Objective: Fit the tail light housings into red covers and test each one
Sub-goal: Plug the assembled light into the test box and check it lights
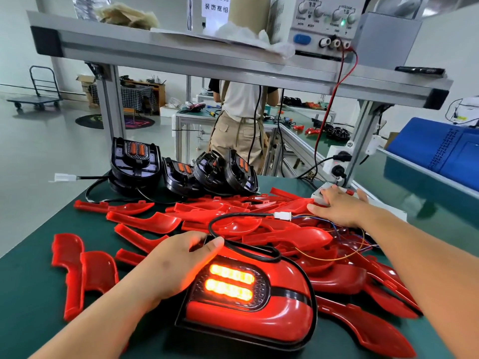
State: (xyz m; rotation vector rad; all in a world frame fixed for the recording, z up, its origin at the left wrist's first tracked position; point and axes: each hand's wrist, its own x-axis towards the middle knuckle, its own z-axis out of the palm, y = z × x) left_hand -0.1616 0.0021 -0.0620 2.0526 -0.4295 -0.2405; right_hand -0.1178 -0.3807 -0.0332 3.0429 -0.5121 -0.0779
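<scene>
Left hand [178, 265] gripped the assembled tail light [248, 307] on the table [31, 294]; right hand [339, 206] pressed flat on the white switch box [316, 195]. Lamp lit — one unit fitted, apparently under test. Several black housings [181, 172] and loose red covers [145, 221] awaited fitting.

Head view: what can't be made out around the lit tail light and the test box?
- White test box: mostly covered by the right hand; what it presses is hidden.
- Lit tail light: left side hidden under the left hand.
- Power supply: top cut off by the frame edge; dial labels blurred.
- Thin wires: ends lost among the red covers.
</scene>
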